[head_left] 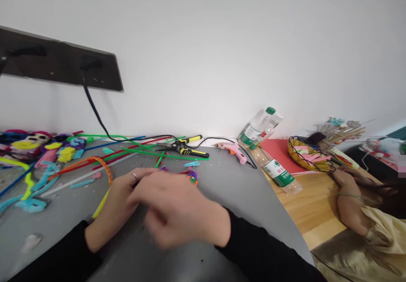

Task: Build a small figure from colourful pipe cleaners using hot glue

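My left hand (122,197), with a ring on one finger, is over the grey table, its fingers bent and mostly covered by the other hand. Across it reaches my right hand (180,208), blurred by motion, with curled fingers. Whatever lies between the two hands is hidden. Beside my left wrist, a yellow pipe cleaner (100,205) and an orange pipe cleaner (106,167) show. Just past my right hand sits a small coiled purple and orange piece (192,176).
Pliers (184,146) lie among green pipe cleaners (139,150) near the wall. A pink glue gun (233,150) and plastic bottles (281,174) are to the right. Fuzzy colourful pieces (38,144) crowd the left. Another person's hands (352,189) are by a yellow basket (309,157).
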`<action>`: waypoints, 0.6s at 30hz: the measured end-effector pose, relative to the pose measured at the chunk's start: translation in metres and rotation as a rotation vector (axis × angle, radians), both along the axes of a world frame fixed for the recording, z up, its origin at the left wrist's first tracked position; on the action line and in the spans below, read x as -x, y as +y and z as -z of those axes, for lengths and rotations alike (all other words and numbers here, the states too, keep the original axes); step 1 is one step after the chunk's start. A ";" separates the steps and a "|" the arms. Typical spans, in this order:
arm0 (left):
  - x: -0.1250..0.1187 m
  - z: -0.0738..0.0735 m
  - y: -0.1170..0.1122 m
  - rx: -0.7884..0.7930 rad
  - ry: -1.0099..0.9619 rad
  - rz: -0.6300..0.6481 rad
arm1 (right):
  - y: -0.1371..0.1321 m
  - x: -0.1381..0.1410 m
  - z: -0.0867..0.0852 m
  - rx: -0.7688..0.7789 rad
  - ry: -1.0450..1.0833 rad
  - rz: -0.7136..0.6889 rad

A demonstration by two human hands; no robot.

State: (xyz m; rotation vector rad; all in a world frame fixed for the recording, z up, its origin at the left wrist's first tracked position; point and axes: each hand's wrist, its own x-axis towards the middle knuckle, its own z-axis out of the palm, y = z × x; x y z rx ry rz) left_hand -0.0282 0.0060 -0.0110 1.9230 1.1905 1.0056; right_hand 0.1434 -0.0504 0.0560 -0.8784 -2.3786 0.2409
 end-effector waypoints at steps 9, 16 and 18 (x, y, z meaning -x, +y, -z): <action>-0.003 -0.010 -0.003 -0.134 0.104 0.078 | 0.029 -0.049 0.040 -0.083 0.097 0.138; -0.004 -0.006 -0.007 -0.197 0.152 0.115 | 0.030 -0.048 0.051 -0.101 0.251 0.150; -0.004 -0.007 -0.007 -0.163 0.150 0.110 | 0.029 -0.051 0.051 -0.079 0.253 0.179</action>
